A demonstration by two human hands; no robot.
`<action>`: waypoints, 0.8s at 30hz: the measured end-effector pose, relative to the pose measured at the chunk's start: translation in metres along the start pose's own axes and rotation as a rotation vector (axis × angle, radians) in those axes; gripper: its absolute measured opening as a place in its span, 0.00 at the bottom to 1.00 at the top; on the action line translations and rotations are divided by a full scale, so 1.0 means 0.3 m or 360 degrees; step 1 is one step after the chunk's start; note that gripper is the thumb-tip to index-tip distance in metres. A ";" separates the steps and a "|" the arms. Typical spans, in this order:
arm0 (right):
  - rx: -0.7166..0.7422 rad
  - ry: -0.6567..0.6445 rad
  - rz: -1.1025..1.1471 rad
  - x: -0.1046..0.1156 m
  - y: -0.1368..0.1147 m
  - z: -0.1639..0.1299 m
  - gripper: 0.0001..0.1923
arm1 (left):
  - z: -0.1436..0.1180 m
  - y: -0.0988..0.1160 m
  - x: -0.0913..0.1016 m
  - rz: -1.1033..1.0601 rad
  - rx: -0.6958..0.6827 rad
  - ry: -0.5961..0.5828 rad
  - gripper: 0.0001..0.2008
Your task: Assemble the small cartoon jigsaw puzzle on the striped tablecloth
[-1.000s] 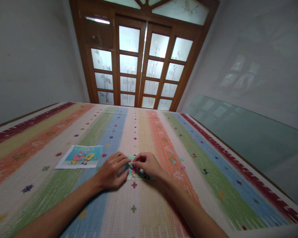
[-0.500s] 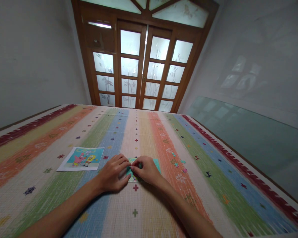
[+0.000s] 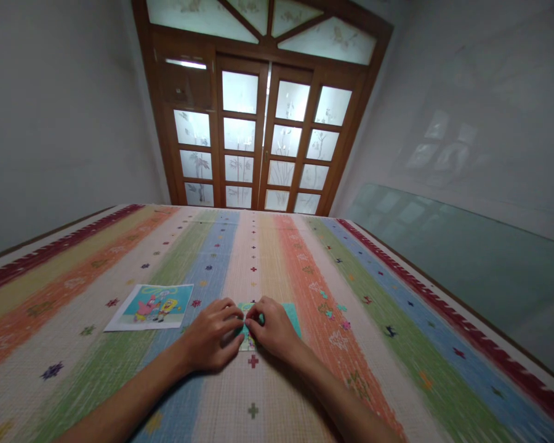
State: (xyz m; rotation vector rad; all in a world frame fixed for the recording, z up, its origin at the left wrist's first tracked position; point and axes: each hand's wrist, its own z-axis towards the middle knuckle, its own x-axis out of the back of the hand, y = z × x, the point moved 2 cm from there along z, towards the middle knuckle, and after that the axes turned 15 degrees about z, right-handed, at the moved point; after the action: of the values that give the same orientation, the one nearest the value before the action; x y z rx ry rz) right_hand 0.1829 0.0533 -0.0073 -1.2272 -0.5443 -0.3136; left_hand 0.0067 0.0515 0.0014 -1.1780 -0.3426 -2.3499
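A small teal jigsaw puzzle (image 3: 292,317) lies flat on the patterned cloth, its middle largely covered by both hands. At its left side my left hand (image 3: 216,335) rests with curved fingers, thumb near the lower edge, holding the puzzle there. My right hand (image 3: 273,329) bends over the puzzle from the right. Its thumb and index finger are pinched close to the left fingertips; what sits between them is too small to make out. Loose jigsaw pieces (image 3: 329,314) are scattered to the right, teal and pink.
A printed cartoon picture (image 3: 153,306) lies on white paper left of my hands. The striped tablecloth (image 3: 253,384) covers the wide table. Beyond its far edge stand wooden doors with frosted panes (image 3: 263,135). A pale green glass panel (image 3: 466,252) leans along the right wall.
The camera has tilted slightly upward, so the table sits lower in view. My hands stay over the puzzle, with slight finger movement at the pinch.
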 end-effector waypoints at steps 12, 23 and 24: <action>-0.0005 -0.0026 -0.0072 0.014 -0.001 -0.020 0.03 | -0.002 -0.001 -0.004 -0.0025 0.0001 -0.0019 0.08; 0.0118 0.0056 -0.0002 0.210 0.071 -0.054 0.06 | -0.003 -0.008 -0.010 -0.0058 0.0027 -0.0044 0.09; 0.0099 0.0076 -0.0016 0.245 0.094 -0.062 0.06 | -0.002 -0.009 -0.012 -0.0059 0.0024 -0.0041 0.09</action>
State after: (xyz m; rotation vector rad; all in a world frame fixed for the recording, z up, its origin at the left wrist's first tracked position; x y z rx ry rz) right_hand 0.2626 0.0493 0.0063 -1.1546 -0.5155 -0.3315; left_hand 0.0066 0.0546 -0.0018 -1.2059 -0.3935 -2.3617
